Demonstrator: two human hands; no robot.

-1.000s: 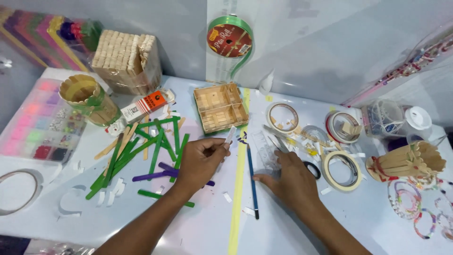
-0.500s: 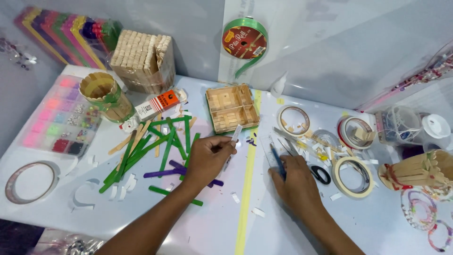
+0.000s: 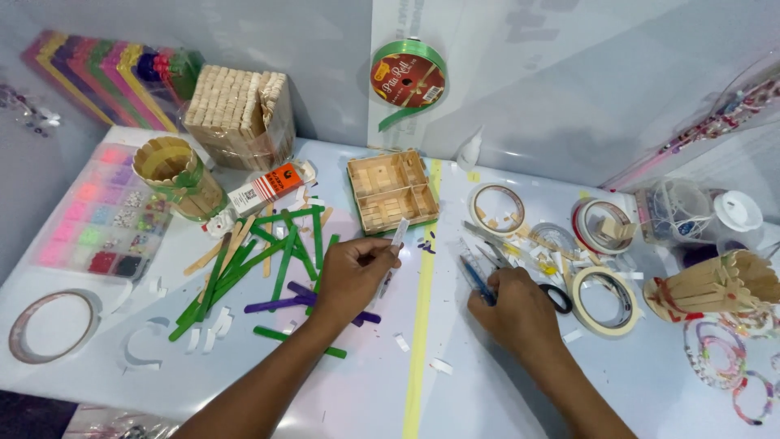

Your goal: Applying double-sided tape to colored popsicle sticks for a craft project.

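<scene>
Two bare forearms, left hand (image 3: pixel 351 275) and right hand (image 3: pixel 520 313) ungloved, no sleeves, no rings.

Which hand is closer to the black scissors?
Right. The right hand lies just beside the scissors, holding a blue pencil. The left hand is well across the yellow strip.

A green ribbon spool (image 3: pixel 408 77) hangs on the wall above a small wooden stick box (image 3: pixel 392 191). Green and purple sticks (image 3: pixel 272 260) lie scattered on the tabletop (image 3: pixel 357 390), near a stick cup (image 3: pixel 175 172), a bead tray (image 3: pixel 93 215) and a bundle of plain sticks (image 3: pixel 240 114). Tape rolls (image 3: pixel 605 301) sit to the right.
</scene>
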